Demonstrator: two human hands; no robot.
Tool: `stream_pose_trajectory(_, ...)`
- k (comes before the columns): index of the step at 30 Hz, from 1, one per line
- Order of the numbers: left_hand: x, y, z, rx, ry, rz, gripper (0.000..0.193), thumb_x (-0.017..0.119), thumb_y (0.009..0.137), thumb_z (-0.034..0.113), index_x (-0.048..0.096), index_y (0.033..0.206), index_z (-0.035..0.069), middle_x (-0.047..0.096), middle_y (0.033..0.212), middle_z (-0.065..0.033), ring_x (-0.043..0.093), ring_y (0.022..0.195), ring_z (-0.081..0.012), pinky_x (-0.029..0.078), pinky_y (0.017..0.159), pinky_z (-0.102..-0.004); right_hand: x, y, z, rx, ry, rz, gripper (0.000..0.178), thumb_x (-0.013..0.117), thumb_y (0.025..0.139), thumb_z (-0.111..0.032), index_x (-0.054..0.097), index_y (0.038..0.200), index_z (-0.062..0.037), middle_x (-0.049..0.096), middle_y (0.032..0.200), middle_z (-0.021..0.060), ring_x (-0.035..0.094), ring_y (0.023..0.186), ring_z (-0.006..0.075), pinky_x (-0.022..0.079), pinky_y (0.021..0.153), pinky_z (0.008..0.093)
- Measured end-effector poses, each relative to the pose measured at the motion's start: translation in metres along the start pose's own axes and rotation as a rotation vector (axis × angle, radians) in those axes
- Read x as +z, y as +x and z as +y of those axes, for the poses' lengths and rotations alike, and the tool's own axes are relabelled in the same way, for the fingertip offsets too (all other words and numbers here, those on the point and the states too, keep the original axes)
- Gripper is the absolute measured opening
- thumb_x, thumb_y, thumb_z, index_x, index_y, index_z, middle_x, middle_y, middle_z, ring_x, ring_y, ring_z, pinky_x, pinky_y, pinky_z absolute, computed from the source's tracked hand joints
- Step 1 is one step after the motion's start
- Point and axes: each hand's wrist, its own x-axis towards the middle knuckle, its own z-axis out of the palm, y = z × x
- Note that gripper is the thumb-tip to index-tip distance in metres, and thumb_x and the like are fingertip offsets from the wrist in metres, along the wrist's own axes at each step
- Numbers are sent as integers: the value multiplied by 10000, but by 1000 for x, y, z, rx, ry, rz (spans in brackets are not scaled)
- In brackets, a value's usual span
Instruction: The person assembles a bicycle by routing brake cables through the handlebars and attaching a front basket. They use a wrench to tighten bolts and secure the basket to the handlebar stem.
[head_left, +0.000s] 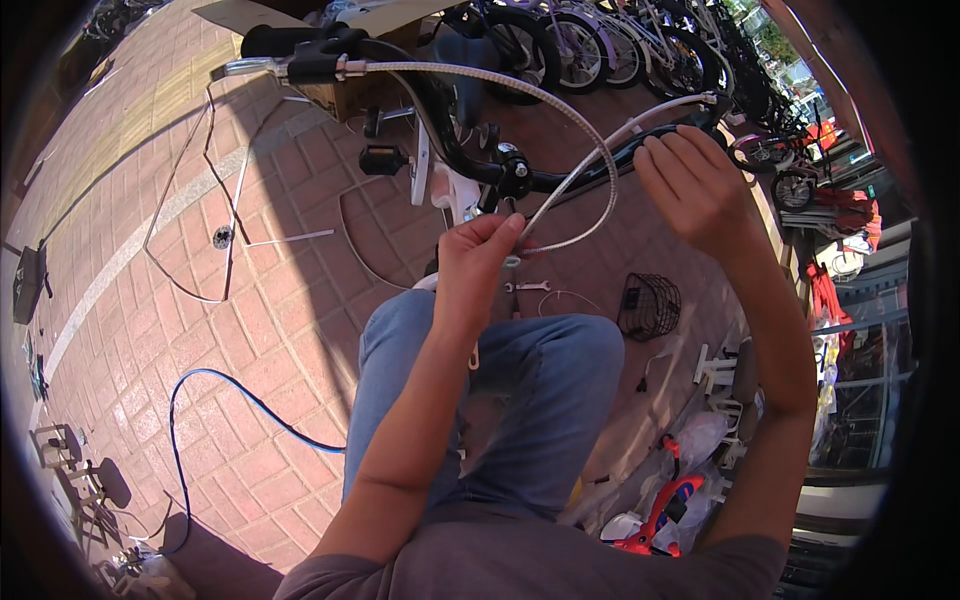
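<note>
A bicycle's black handlebar (560,184) stands in front of my knees, with a black grip and silver brake lever (255,66) at its left end. White brake cables (585,118) loop out from both sides of the bar and come together near its middle. My left hand (478,262) pinches the cables between thumb and fingers, just below the stem (513,168). Beside the right part of the bar, my right hand (692,188) is raised with its fingers curled together. Whatever it may hold is hidden behind the fingers.
A black wire basket (650,306) and a wrench (528,287) lie on the brick paving ahead of my knees. Several bicycles (600,50) stand at the back. A blue hose (215,373) curves across the left side; red and white parts in plastic (665,510) lie right.
</note>
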Motion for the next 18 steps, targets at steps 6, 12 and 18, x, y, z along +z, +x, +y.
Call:
stream_pose_trajectory(6, -1, 3, 2, -19, 25, -14, 260, 578, 919, 190, 662, 911, -56, 657, 791, -90, 652, 714, -178, 490, 666, -275, 12, 15, -23, -28, 108, 21, 321, 615, 652, -100, 657, 956, -8, 615, 856, 53, 585, 785, 191, 456, 667, 298)
stream_pose_trajectory(12, 0, 3, 10, -92, -74, -1, 227, 604, 903, 185, 670, 792, -2, 658, 719, -45, 564, 667, -81, 423, 670, -231, 21, 25, -37, -106, 199, 52, 279, 616, 666, -110, 653, 930, -26, 585, 808, 15, 560, 718, 169, 438, 618, 296)
stream_pose_trajectory(18, -5, 7, 2, -74, -85, -46, 222, 599, 905, 180, 669, 788, 5, 655, 719, -39, 551, 659, -76, 413, 662, -225, 16, 19, -52, 131, 407, -122, 283, 594, 684, -97, 633, 959, -43, 558, 790, 35, 585, 705, 199, 465, 610, 328)
